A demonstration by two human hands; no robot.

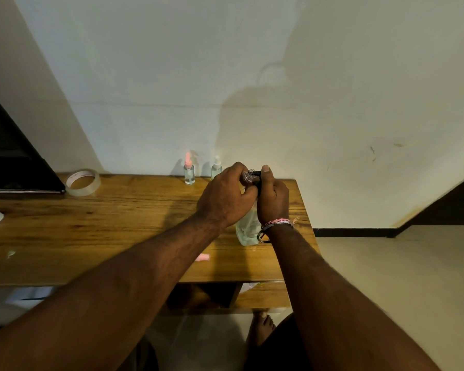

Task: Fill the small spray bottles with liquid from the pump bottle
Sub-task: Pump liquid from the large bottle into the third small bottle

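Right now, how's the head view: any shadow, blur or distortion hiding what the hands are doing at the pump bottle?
Head view: dim, warm light; a large shadow of the person falls on the wall. Wide-angle bending curves the table edge. The left hand and right hand cover the pump bottle top, so the small bottle between them is barely readable. The two spray bottles behind look soft.

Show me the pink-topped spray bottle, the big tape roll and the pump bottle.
pink-topped spray bottle (189, 175): head view, clear body.
big tape roll (83, 182): head view, front wall.
pump bottle (246, 231): head view, lower body.
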